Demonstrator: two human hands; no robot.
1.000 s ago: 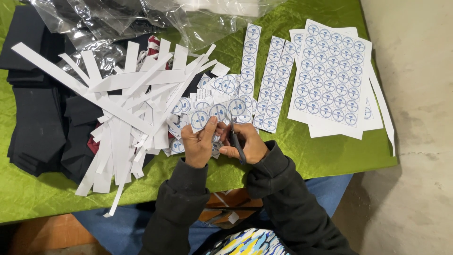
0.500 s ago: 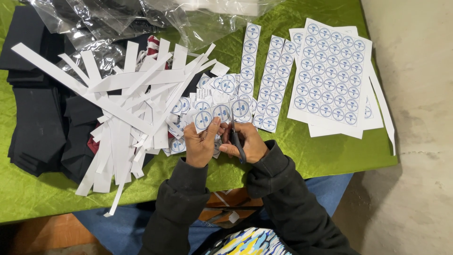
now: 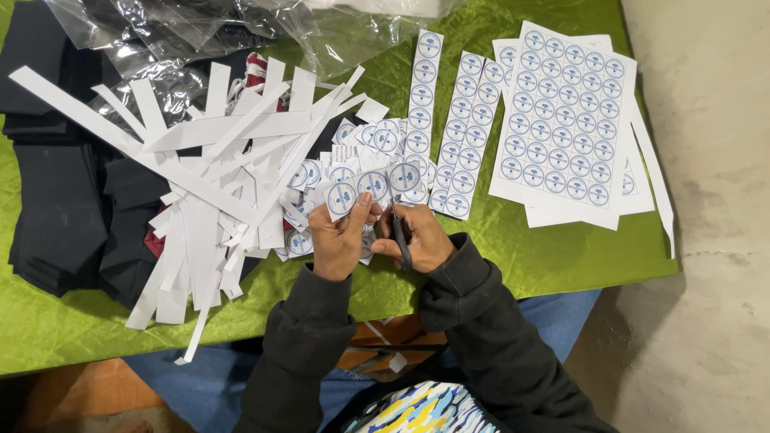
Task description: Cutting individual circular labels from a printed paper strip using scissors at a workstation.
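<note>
My left hand pinches a short strip of round blue-and-white labels over the green bench. My right hand grips scissors at the strip. Full label sheets lie right, white offcuts left, clear bags above.

The light is soft and even, shadows are weak. The clear plastic bags show some glare. The picture is sharp, without visible blur.
</note>
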